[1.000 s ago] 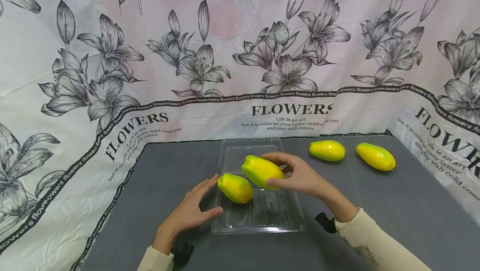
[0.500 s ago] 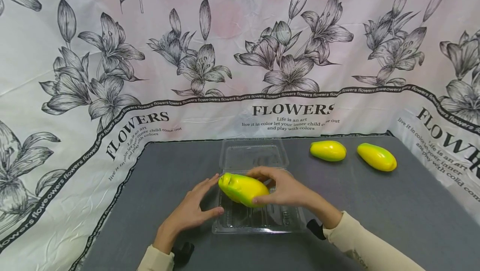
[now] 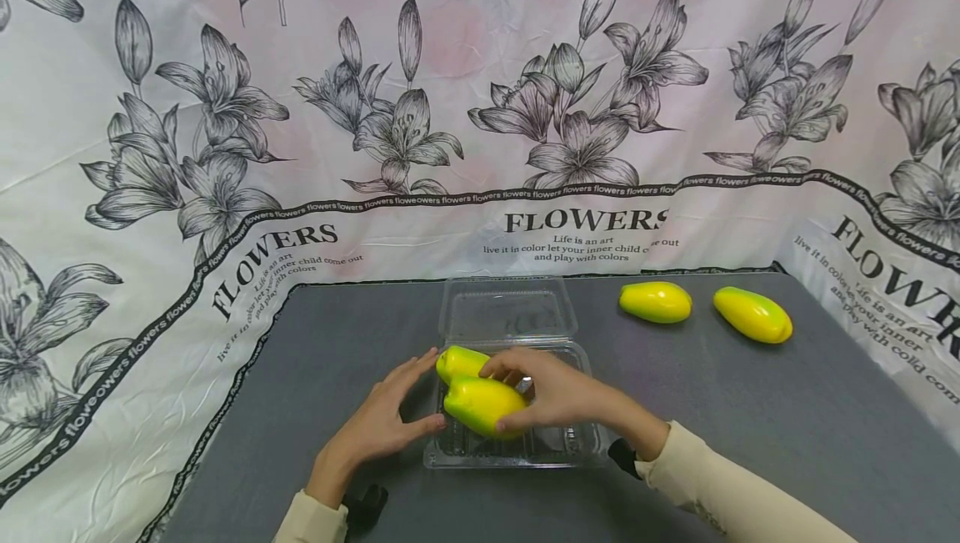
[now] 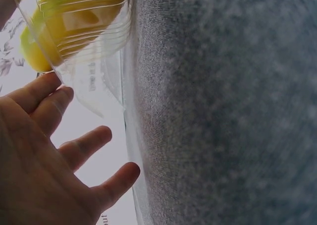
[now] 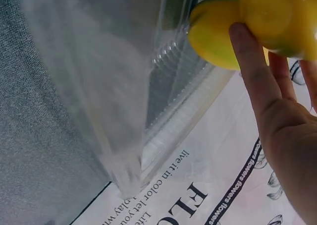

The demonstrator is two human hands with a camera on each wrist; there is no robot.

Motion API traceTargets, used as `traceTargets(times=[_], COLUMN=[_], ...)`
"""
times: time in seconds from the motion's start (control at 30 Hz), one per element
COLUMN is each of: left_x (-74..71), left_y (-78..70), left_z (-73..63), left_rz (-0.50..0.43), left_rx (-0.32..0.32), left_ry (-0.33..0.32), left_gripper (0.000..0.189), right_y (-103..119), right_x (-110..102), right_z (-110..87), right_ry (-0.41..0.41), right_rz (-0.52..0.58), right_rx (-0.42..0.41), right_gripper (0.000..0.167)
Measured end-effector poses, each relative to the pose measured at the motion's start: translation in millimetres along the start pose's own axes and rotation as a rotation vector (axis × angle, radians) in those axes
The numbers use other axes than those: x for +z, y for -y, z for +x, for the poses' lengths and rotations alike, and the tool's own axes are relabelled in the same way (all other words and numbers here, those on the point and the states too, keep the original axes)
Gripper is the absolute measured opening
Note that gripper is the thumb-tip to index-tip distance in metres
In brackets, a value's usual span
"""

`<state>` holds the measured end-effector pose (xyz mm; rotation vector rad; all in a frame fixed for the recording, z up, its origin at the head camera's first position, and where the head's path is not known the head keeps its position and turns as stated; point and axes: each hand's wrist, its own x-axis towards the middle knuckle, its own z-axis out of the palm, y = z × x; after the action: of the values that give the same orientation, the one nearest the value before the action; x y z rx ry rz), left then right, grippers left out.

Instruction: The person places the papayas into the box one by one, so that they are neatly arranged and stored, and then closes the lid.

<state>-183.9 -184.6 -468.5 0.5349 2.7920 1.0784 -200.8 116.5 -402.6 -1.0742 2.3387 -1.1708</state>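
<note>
first fruit [image 3: 457,360] in the box [image 3: 555,448], my right hand [image 3: 558,393] grasps the second [image 3: 480,403]; my left hand [image 3: 384,419], loose-fingered, flanks it; third [image 3: 656,303] and fourth [image 3: 752,314] remain far right.

Both sleeves [image 3: 738,489] are cream, with a small black fitting [image 3: 367,510] beside each cuff [image 3: 318,516].

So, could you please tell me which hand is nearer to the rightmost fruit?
The right hand: it holds another fruit at the clear container, left of the rightmost fruit; the left hand is even farther left, beside the container.
</note>
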Motion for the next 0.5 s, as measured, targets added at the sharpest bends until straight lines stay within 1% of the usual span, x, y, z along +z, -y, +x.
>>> traceTargets(times=[0.27, 0.4, 0.5], left_x=[-1.9, -2.4, -2.8], left_y=[6.5, 7.1, 6.4], left_z=[-1.0, -0.7, -0.2], left_rz=[-0.04, -0.041, -0.032], left_rx=[0.075, 0.062, 0.046], left_ry=[-0.007, -0.001, 0.0], left_gripper=[0.071, 0.071, 0.074], right_y=[-1.9, -3.7, -3.1], right_x=[6.1, 9.4, 7.4], right_z=[1.7, 0.8, 0.0], right_ry=[0.059, 0.082, 0.097], right_rz=[0.012, 0.008, -0.011], right_rx=[-0.005, -0.001, 0.009], right_gripper=[0.061, 0.06, 0.06])
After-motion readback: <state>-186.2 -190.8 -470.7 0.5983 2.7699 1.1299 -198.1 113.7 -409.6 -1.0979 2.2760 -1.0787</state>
